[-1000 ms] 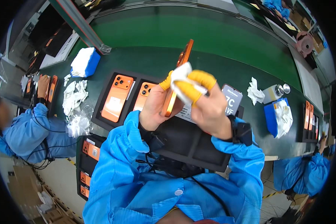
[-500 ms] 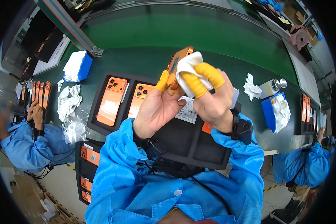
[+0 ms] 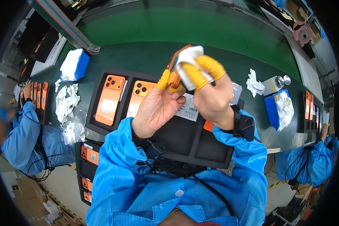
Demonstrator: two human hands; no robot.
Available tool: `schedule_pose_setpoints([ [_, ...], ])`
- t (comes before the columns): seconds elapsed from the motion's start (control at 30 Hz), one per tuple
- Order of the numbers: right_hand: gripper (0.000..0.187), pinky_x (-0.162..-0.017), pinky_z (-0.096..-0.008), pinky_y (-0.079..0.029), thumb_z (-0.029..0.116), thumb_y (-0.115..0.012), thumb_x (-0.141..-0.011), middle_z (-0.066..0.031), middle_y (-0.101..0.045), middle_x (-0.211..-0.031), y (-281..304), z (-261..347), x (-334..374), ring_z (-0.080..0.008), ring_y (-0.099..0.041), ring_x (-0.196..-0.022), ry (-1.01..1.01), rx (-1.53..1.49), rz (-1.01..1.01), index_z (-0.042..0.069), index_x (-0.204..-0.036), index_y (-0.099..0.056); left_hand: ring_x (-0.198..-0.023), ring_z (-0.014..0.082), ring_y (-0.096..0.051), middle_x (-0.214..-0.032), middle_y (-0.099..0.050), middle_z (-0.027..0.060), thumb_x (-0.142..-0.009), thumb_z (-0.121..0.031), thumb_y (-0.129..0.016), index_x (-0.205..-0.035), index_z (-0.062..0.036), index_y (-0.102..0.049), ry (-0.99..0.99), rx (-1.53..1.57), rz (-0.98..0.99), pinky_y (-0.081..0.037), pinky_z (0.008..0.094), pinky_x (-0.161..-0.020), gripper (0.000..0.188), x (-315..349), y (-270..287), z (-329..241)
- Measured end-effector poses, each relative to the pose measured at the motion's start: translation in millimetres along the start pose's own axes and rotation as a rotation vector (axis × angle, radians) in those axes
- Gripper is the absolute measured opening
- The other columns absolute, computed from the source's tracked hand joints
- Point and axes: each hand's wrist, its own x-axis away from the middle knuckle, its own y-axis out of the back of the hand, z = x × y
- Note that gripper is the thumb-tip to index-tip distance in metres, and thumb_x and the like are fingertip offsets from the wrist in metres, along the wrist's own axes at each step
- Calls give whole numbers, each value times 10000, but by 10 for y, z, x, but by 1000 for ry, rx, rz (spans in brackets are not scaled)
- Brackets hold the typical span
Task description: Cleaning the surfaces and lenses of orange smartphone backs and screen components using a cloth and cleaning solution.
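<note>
Above a black foam tray point(image 3: 176, 141), my left hand point(image 3: 158, 105) grips an orange phone point(image 3: 174, 80) tilted on edge, its yellow-covered fingertips along the lower end. My right hand point(image 3: 216, 92), also wearing yellow finger cots, is closed on a white wiping cloth point(image 3: 189, 56) pressed against the phone's upper side. The cloth and fingers hide much of that phone. In the tray's left slots lie two orange phones point(image 3: 111, 98) point(image 3: 141, 90), camera side up. A white printed label point(image 3: 188, 108) shows between my wrists, and part of another orange item point(image 3: 208, 125) shows by my right wrist.
Blue boxes of white cloths stand left point(image 3: 83, 67) and right point(image 3: 271, 113). Crumpled cloths point(image 3: 66, 101), a clear plastic bag point(image 3: 74, 130) and a metal-topped bottle point(image 3: 272, 86) lie about. Another phone tray point(image 3: 89, 171) sits lower left. Co-workers in blue sleeves point(image 3: 24, 130) point(image 3: 303, 165) flank me.
The phone and cloth have shifted slightly left and up, and the cloth is now higher on the phone. The left co-worker's hand has moved farther away, to the phones there.
</note>
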Motion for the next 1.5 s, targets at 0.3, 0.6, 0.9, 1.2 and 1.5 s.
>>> schedule_pose_setpoints([
  [0.3, 367, -498, -288, -383, 132, -581, -451, -114, -644, -900, 83, 184, 99, -193, -534, -631, 240, -64, 180, 20, -782, -693, -1106, 307, -560, -1212, -520, 203, -982, -288, -417, -1262, 43, -411, -71, 168, 32, -500, 417, -951, 434, 106, -3, -9],
  [0.6, 363, -468, -305, -344, 143, -609, -473, -115, -637, -914, 91, -32, 0, -185, -501, -597, 238, 87, 55, 49, -812, -699, -795, 137, -526, -980, -623, 27, -979, -312, -446, -1083, -73, -557, 16, -27, -7, -405, 271, -722, 283, 47, -33, -15],
  [0.9, 388, -475, -311, -366, 49, -646, -518, -154, -605, -970, 70, 30, 9, -227, -539, -599, 127, 4, 45, 3, -901, -694, -695, 132, -430, -848, -563, 9, -976, -322, -450, -1067, -82, -548, -60, -100, -285, -371, 267, -663, 275, 24, -155, 15],
  [1.2, 443, -520, -328, -409, 24, -602, -528, -155, -603, -919, 50, 50, 114, -251, -553, -630, 85, 58, 179, -26, -962, -677, -722, 132, -417, -952, -571, 28, -999, -319, -383, -1139, -93, -532, -208, -195, -498, -372, 290, -686, 304, 56, -523, 82],
  [1.5, 485, -489, -313, -388, 23, -642, -488, -161, -591, -954, 176, 19, -110, -236, -552, -615, 106, 67, 67, -31, -968, -680, -711, 134, -431, -923, -574, 21, -989, -314, -415, -1128, -94, -530, -75, -71, -157, -372, 283, -690, 284, 77, -162, 12],
])
